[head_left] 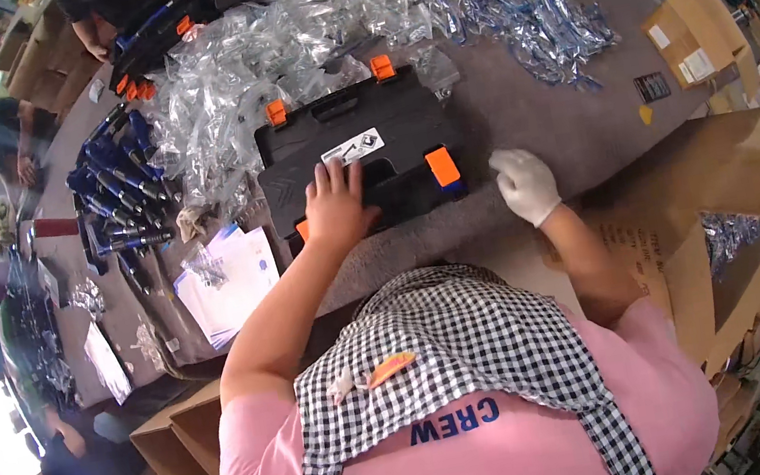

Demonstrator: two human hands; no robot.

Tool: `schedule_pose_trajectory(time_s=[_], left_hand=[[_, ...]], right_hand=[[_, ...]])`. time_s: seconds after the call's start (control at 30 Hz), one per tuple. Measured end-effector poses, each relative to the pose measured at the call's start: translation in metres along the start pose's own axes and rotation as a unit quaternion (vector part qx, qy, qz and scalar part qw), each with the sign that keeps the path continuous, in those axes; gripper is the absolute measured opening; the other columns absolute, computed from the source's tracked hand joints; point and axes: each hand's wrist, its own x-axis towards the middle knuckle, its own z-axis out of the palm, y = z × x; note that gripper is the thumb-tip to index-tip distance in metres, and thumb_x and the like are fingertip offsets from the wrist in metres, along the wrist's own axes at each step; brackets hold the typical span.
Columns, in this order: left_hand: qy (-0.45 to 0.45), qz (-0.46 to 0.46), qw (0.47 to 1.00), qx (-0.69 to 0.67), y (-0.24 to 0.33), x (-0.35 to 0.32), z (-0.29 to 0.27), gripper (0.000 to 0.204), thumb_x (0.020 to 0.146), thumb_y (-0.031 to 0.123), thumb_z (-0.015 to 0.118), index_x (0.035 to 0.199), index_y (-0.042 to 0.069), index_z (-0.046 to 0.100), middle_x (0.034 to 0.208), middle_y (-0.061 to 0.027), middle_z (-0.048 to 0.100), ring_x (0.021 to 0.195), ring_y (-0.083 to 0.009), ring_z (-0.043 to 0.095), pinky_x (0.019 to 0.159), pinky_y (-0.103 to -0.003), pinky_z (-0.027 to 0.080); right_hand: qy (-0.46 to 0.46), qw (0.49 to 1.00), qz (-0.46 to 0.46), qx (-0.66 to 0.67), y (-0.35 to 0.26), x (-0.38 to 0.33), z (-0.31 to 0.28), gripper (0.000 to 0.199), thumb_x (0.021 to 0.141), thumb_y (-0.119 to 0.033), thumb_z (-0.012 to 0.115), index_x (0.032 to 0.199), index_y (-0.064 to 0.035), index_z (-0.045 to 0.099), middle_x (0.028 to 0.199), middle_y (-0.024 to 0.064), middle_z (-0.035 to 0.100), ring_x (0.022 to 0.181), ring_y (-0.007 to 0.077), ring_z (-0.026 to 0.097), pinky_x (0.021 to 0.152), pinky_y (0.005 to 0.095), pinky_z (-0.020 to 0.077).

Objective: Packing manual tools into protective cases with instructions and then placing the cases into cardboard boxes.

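Note:
A black plastic tool case [412,123] lies closed on the grey-covered table in front of me, with a white label [363,145] on its lid. My left hand [336,207], bare, lies on the lid close to its front edge, fingers stretched out. Orange latches mark the case's edges; the front right latch [441,167] shows fully, while my left hand and wrist partly cover the front left one. To the right of the case, apart from it, my right hand [527,186] wears a white glove. Its fingers are curled in, and no object shows in them.
Behind the case spreads a heap of clear plastic bags [279,40]. Blue-and-black tools [117,175] lie to the left, near papers [238,280]. An open cardboard box [691,34] stands at right; a larger carton [669,241] is beside my right arm. Other people work at left.

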Motion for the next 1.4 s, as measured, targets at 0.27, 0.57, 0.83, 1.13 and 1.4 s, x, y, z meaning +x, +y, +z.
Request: schedule_pose_trajectory(time_s=[0.27,0.57,0.83,1.13,1.4], left_hand=[[0.087,0.105,0.989,0.052,-0.023,0.035,0.001,0.038,0.088,0.019,0.052,0.121,0.0,0.054,0.11,-0.0199,0.062,0.093,-0.033,0.065,0.072,-0.039,0.056],[-0.151,-0.024,0.985,-0.076,-0.082,0.043,-0.101,0.078,0.055,0.057,0.081,0.113,0.008,0.061,0.095,-0.017,0.068,0.093,-0.0381,0.064,0.082,-0.048,0.05],[0.043,0.022,0.96,-0.276,-0.16,0.019,-0.032,0.07,0.057,0.023,0.086,0.118,0.005,0.057,0.118,-0.017,0.06,0.107,-0.037,0.058,0.091,-0.044,0.046],[0.186,0.074,0.938,-0.283,-0.178,0.031,0.0,0.057,0.062,0.024,0.084,0.108,0.0,0.062,0.124,-0.0187,0.061,0.11,-0.0374,0.058,0.089,-0.045,0.046],[0.198,0.141,0.952,-0.187,-0.174,0.024,-0.005,0.061,0.068,0.032,0.08,0.115,-0.001,0.06,0.127,-0.0195,0.058,0.117,-0.037,0.055,0.098,-0.049,0.042]], right_hand=[[0.0,0.975,-0.221,0.013,-0.043,0.087,-0.024,0.087,0.06,-0.025,0.082,0.136,-0.0066,0.043,0.14,0.0165,0.043,0.132,0.036,0.038,0.114,0.0444,0.0284],[-0.071,0.965,-0.206,0.147,-0.056,0.148,-0.04,0.061,0.06,-0.011,0.079,0.119,-0.0132,0.065,0.112,0.0093,0.059,0.105,0.0277,0.059,0.095,0.0362,0.0465],[-0.098,0.961,-0.169,0.195,-0.048,0.187,-0.024,0.059,0.064,-0.008,0.079,0.121,-0.0168,0.065,0.12,0.0081,0.055,0.112,0.0278,0.056,0.099,0.0368,0.0446],[0.011,0.96,-0.153,0.232,-0.037,0.202,0.008,0.048,0.064,0.0,0.078,0.11,-0.0107,0.066,0.126,0.0102,0.053,0.119,0.0315,0.052,0.1,0.0391,0.0423],[0.016,0.951,-0.159,0.264,-0.036,0.192,0.003,0.042,0.062,0.0,0.08,0.1,-0.0102,0.068,0.126,0.0101,0.053,0.119,0.0312,0.051,0.1,0.0392,0.0419]])
